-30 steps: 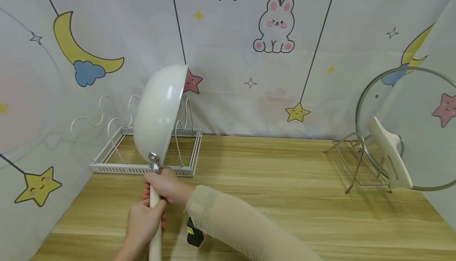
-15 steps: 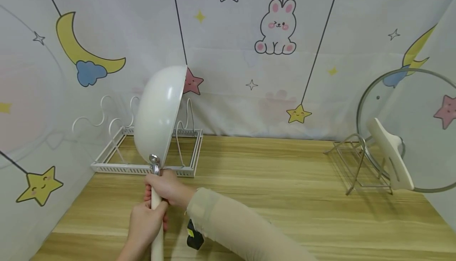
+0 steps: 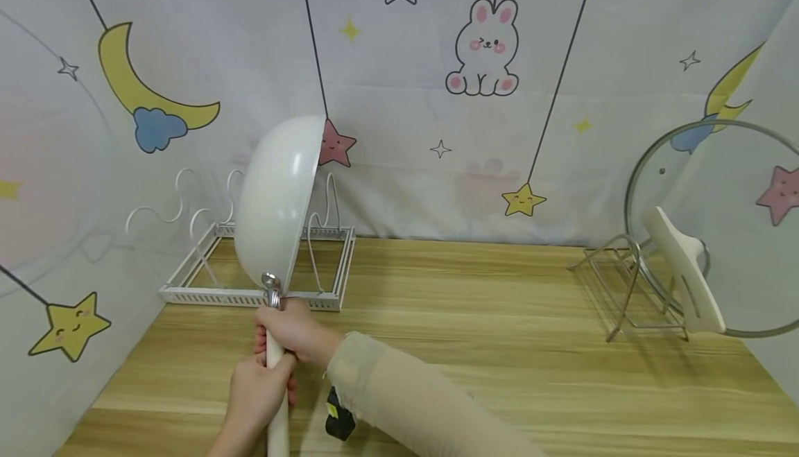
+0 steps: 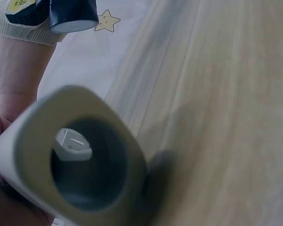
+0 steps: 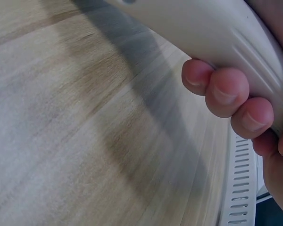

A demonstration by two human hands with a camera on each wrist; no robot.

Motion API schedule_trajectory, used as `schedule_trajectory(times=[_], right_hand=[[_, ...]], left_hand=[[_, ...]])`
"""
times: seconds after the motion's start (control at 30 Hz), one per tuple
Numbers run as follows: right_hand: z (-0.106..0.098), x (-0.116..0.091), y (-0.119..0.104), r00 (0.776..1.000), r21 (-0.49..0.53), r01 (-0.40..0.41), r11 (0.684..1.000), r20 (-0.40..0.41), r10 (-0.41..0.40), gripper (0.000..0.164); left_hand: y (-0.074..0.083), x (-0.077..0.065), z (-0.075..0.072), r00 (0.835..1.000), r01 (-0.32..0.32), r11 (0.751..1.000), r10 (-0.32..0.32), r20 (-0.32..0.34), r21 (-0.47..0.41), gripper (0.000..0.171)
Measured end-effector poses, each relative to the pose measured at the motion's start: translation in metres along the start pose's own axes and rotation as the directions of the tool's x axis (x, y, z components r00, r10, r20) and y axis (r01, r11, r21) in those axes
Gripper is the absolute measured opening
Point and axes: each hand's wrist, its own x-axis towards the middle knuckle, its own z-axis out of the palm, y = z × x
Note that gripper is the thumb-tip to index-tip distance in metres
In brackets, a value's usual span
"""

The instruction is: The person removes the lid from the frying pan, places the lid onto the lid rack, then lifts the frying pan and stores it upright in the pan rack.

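A white wok (image 3: 277, 200) stands on edge in the head view, its rounded outside to the left and its rim to the right. It overlaps the white wire rack (image 3: 212, 295) at the back left. My right hand (image 3: 299, 332) grips its cream handle (image 3: 278, 419) close to the metal joint (image 3: 272, 289). Just below, my left hand (image 3: 256, 391) holds the same handle. Left fingertips (image 5: 226, 92) curl round it in the right wrist view. The hollow handle end (image 4: 80, 106) faces the camera in the left wrist view. The wok's inside is hidden.
On the right, a metal wire stand (image 3: 624, 297) holds a large glass lid (image 3: 643, 159) upright, its cream grip (image 3: 683, 266) facing me. A black device (image 3: 340, 415) hangs below the right sleeve (image 3: 412, 387). A printed cloth (image 3: 399, 48) closes off the back of the wooden table (image 3: 474, 318).
The wok's upper rim has tipped very slightly to the left. Both hands keep their grip on the handle, shifting only a little. Lid, stand and rack stay put.
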Motion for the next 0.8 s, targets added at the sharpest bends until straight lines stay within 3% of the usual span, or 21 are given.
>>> schedule_trajectory(times=[0.8], right_hand=[[-0.0020, -0.0007, 0.0019, 0.998, -0.086, 0.056, 0.995, -0.019, -0.058, 0.025]], left_hand=[[-0.0001, 0.0000, 0.0024, 1.000, 0.001, 1.000, -0.001, 0.031, -0.015, 0.022]])
